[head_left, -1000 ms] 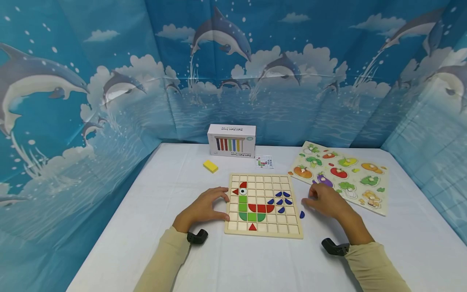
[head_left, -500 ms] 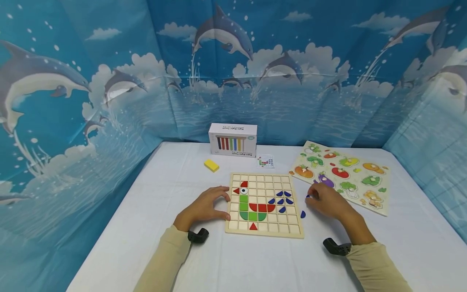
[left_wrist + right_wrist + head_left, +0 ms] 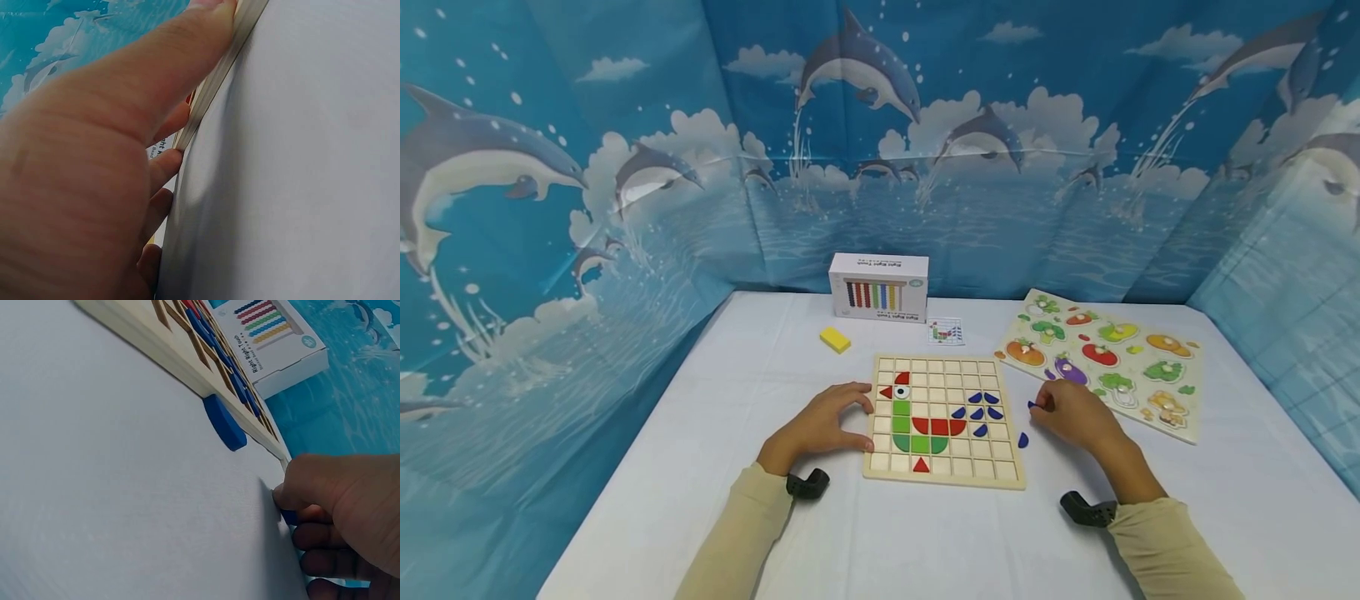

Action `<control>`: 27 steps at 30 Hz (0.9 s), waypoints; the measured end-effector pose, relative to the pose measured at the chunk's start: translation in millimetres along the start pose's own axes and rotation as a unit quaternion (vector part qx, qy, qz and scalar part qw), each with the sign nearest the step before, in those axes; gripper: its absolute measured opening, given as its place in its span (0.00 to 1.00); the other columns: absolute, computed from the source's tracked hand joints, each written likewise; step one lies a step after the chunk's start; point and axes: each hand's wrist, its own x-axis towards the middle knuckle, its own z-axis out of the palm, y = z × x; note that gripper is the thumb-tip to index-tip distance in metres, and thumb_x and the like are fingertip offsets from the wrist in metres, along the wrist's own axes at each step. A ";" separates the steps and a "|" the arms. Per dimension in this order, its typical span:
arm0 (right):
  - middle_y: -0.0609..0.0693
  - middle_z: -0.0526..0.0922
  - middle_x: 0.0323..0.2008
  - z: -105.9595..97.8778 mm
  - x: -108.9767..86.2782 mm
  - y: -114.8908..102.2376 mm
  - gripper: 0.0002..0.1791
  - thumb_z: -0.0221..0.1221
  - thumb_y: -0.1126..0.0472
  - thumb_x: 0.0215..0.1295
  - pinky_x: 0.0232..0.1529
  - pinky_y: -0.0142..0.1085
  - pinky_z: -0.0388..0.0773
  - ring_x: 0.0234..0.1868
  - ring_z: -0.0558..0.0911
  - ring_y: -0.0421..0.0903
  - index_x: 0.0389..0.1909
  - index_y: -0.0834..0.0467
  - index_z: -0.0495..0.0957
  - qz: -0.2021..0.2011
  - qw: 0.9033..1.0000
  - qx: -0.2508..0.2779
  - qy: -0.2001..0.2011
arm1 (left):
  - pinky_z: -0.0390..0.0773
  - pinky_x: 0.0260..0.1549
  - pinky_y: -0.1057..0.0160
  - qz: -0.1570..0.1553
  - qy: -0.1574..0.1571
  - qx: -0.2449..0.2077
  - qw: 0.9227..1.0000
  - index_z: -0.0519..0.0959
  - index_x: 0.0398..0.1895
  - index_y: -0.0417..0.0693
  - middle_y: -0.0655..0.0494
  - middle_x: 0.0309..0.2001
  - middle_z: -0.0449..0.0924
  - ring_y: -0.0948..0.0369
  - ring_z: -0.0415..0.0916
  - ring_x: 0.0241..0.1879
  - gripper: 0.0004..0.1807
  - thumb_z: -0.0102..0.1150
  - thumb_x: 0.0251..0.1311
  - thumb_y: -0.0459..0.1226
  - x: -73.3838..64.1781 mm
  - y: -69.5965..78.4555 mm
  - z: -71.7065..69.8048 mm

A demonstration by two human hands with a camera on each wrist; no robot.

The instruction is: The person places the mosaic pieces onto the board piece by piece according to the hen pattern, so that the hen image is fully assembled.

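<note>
A wooden grid board (image 3: pixel 958 472) carries red, green and blue pieces laid out like a bird, with several blue half-round pieces (image 3: pixel 976 413) at its right side. My left hand (image 3: pixel 820 423) rests against the board's left edge, thumb and fingers spread along it. In the left wrist view, the thumb (image 3: pixel 187 50) touches the board's rim. Right of the board, my right hand (image 3: pixel 1075 412) pinches a blue half-round piece (image 3: pixel 1032 405) between thumb and finger, mostly hidden in the right wrist view. Another blue half-round piece (image 3: pixel 1023 440) lies on the cloth beside the board's right edge.
Behind the board stand a white box (image 3: pixel 880 287), a small pattern card (image 3: pixel 945 332) and a yellow block (image 3: pixel 835 340). A vegetable puzzle board (image 3: pixel 1138 350) lies just beyond my right hand. Dolphin-print curtains (image 3: pixel 880 192) enclose the white table.
My right fingers have closed on a blue half-round piece, which now shows at the fingertips. The left hand keeps its place at the board, and the other pieces have not moved.
</note>
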 end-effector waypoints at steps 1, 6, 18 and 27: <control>0.47 0.79 0.26 0.0 -0.2 -0.5 0.09 0.68 0.59 0.62 0.33 0.39 0.76 0.29 0.76 0.46 0.35 0.60 0.80 -0.001 1.000 0.000 0.000 | 0.55 0.72 0.48 0.000 0.000 0.000 1.000 0.77 0.48 0.63 0.59 0.72 0.66 0.55 0.55 0.74 0.27 0.77 0.48 0.57 0.0 -0.2 0.2; 0.46 0.79 0.26 0.0 -2.5 -6.3 0.09 0.68 0.59 0.61 0.31 0.39 0.75 0.29 0.75 0.46 0.33 0.59 0.80 -0.007 1.000 0.012 0.000 | 0.55 0.72 0.49 0.000 -0.001 0.003 1.000 0.77 0.48 0.63 0.59 0.72 0.66 0.55 0.55 0.74 0.27 0.77 0.48 0.57 0.5 -1.1 0.9; 0.45 0.76 0.23 8.9 -10.5 -27.5 0.09 0.70 0.57 0.58 0.27 0.37 0.73 0.27 0.74 0.44 0.31 0.56 0.80 -0.033 0.999 0.003 -0.004 | 0.55 0.72 0.49 -0.001 -0.001 0.003 1.000 0.77 0.49 0.63 0.60 0.72 0.66 0.55 0.56 0.74 0.27 0.78 0.48 0.56 1.2 -0.8 1.2; 0.42 0.73 0.22 13.3 -19.5 -35.4 0.09 0.71 0.58 0.56 0.25 0.36 0.71 0.26 0.72 0.42 0.29 0.53 0.79 -0.097 0.995 0.001 0.006 | 0.55 0.72 0.49 -0.006 -0.001 0.002 1.000 0.77 0.48 0.64 0.60 0.72 0.66 0.55 0.55 0.74 0.27 0.78 0.48 0.56 1.3 -1.2 1.1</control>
